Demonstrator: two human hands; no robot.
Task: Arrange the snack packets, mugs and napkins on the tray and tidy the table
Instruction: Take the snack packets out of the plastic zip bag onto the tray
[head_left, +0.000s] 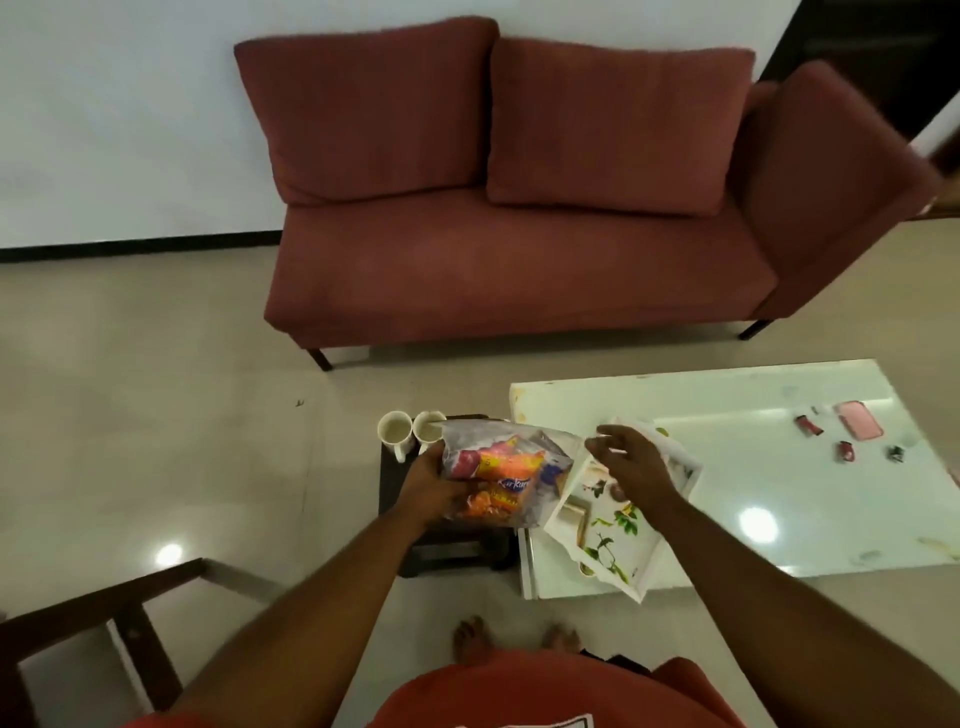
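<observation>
My left hand (428, 486) grips a clear plastic bag of orange and red snack packets (506, 475), held above a small dark stool (447, 545). Two white mugs (410, 431) stand side by side on the stool's far edge, just beyond the bag. My right hand (631, 462) hovers with fingers apart and nothing in it over a white tray with a leaf print (608, 540). The tray lies askew on the near left corner of the white table (753, 457). A white napkin or paper (660, 441) lies partly hidden under my right hand.
Small red items (808, 425), a pink case (857, 420) and a small dark object (896, 453) lie at the table's far right. A maroon sofa (519, 208) stands behind. A dark wooden chair frame (104, 613) is at bottom left. My bare feet (514, 636) stand on the tiled floor.
</observation>
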